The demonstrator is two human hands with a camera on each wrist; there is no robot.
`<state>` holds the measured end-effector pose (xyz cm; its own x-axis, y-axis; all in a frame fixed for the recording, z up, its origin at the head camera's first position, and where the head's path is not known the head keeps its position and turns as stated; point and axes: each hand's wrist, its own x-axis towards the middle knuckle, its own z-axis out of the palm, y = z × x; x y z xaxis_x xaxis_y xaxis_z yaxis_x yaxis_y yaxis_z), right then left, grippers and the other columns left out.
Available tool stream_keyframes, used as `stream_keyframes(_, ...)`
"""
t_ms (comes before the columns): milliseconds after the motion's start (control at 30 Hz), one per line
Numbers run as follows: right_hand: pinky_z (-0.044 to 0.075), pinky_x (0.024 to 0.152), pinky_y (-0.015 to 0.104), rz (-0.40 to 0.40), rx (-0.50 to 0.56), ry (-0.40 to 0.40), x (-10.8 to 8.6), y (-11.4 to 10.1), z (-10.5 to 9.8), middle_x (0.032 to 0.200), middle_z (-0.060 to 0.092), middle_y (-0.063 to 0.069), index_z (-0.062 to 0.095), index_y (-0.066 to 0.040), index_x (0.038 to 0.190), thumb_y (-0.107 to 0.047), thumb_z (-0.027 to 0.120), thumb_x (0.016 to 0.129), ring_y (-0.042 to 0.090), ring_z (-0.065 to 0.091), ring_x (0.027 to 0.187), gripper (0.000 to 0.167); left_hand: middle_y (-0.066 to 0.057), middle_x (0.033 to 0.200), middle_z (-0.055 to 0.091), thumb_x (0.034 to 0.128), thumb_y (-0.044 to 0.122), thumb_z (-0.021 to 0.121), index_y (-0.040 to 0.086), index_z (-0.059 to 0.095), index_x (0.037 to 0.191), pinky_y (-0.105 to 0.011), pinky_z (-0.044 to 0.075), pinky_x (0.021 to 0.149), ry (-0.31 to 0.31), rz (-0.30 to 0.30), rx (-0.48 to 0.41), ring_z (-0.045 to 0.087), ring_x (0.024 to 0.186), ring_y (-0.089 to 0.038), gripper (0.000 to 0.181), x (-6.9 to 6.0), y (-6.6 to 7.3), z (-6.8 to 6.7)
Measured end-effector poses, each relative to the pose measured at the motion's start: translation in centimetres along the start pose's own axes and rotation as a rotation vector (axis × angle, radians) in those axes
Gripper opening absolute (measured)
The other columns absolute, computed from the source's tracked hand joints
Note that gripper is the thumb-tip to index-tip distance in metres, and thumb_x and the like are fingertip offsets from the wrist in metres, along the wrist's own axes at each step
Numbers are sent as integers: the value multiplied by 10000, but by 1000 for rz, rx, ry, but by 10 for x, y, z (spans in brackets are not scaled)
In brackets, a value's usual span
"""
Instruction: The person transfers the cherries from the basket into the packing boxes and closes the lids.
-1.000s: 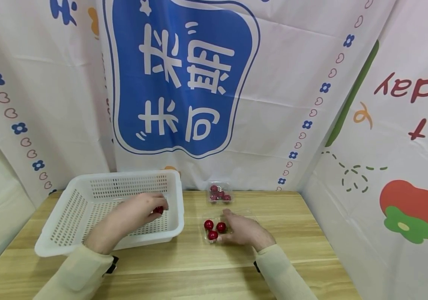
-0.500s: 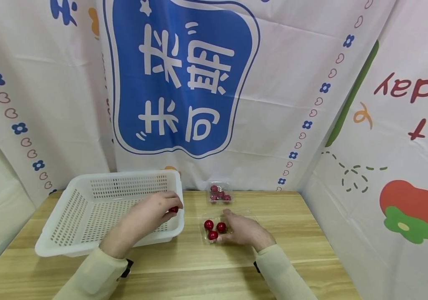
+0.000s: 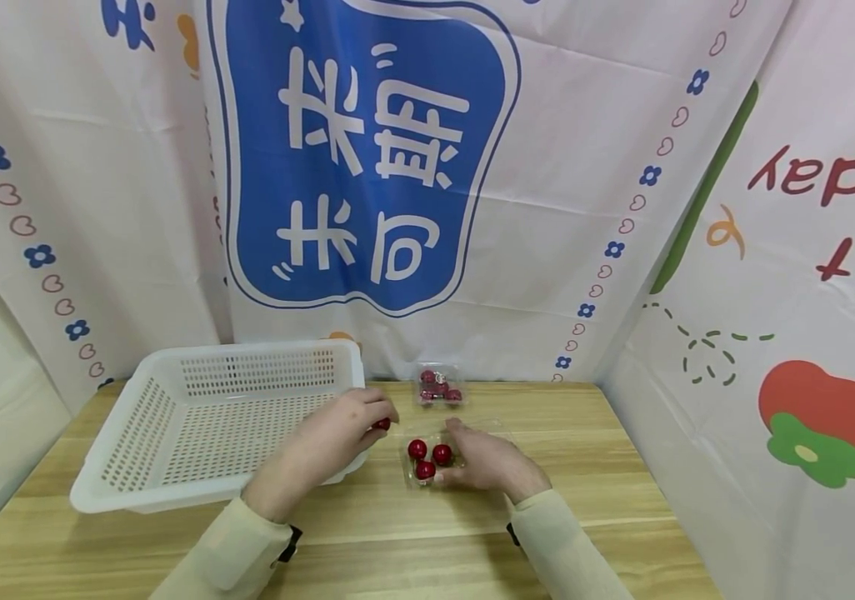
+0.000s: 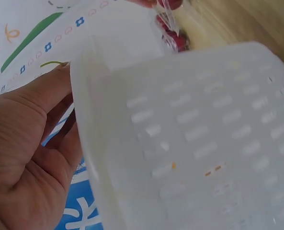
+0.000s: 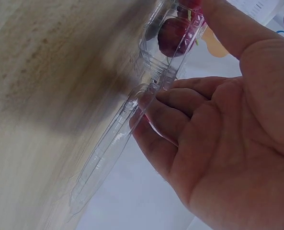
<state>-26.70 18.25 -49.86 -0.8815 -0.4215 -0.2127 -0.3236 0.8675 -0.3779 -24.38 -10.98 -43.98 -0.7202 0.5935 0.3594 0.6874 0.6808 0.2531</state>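
My left hand (image 3: 337, 421) pinches a dark red cherry (image 3: 382, 424) just past the right rim of a white slotted basket (image 3: 108, 493). In the left wrist view the basket wall hides most of that cherry; a thin green stem (image 4: 53, 63) shows at the fingertips. To the right, my right hand (image 3: 493, 462) grips a clear plastic box (image 3: 409, 472) from its right side. Three cherries (image 3: 425, 471) show in the box. The right wrist view has the fingers of the hand (image 5: 218, 139) against the hinge, with the open lid (image 5: 101, 160) folded back.
Behind the open box, near the cloth wall, stands a second clear box (image 3: 439, 385) with several cherries. The basket occupies the left of the wooden table (image 3: 412, 550). Printed cloth (image 3: 532, 250) hangs at the table's back and right edges.
My left hand has moved right with the cherry, from over the basket to past its rim, nearer the open box. The right hand and both boxes stay in place.
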Motion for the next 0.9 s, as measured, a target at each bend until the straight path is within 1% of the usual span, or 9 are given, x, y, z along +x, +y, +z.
stream_keyframes(133,539,1348,620,-1,8,3,0,0,-1,1818,512,246,378,45,1790,-511,914,1010,455,641,1592,1098,-10,1176,833,1046,50,868,142,846,1179,-420,729,1017,-1,1,-15,812,1103,-215,162,6,6,8)
stream_keyframes(267,529,1357,618,-2,8,3,0,-1,-1,1819,508,251,370,54,1790,-514,916,1009,457,627,1607,1110,-23,1212,841,1037,53,871,136,848,1195,-430,726,1046,-18,-19,-36,813,1155,-238,180,11,12,14)
stream_keyframes(367,526,1359,622,0,9,3,0,-1,-1,1814,517,248,363,52,1794,-520,918,1006,457,625,1610,1120,-27,1208,837,1036,46,872,128,849,1188,-397,731,1021,-28,-25,-43,808,1147,-226,174,13,14,20)
stream_keyframes(433,525,1360,626,0,10,2,0,-1,-1,1817,514,246,361,49,1796,-522,919,1004,456,623,1612,1124,-28,1194,832,1031,39,876,121,847,1174,-374,732,998,-23,-17,-41,802,1130,-217,167,15,16,23)
stream_keyframes(500,536,1348,631,1,13,4,0,-1,0,1797,547,238,362,43,1797,-519,921,1004,452,638,1597,1122,-21,1171,822,1031,41,879,120,843,1156,-352,731,968,-19,-5,-30,796,1099,-202,152,17,16,28)
stream_keyframes(600,544,1340,634,2,13,4,0,0,0,1774,581,225,362,34,1801,-515,921,1006,446,648,1588,1116,-23,1162,818,1028,32,879,121,834,1144,-361,728,960,-25,-1,-17,792,1090,-210,153,20,18,33)
stream_keyframes(667,547,1338,634,3,9,3,1,0,0,1764,595,220,363,32,1801,-510,920,1009,442,652,1585,1110,-28,1165,817,1028,25,875,119,829,1143,-388,726,973,-39,-11,-19,790,1098,-224,155,22,20,37)
stream_keyframes(800,525,1361,623,0,-3,-2,2,1,0,1818,521,228,380,37,1793,-502,913,1020,443,616,1621,1083,-39,1196,819,1019,16,875,118,826,1153,-447,723,1019,-61,-38,-31,790,1143,-260,175,26,24,44)
stream_keyframes(900,505,1378,620,-2,-5,-6,3,1,1,1851,464,239,397,43,1784,-493,910,1026,449,585,1649,1062,-42,1204,813,1007,14,886,122,816,1150,-440,726,1009,-67,-45,-32,785,1139,-264,193,29,26,49)
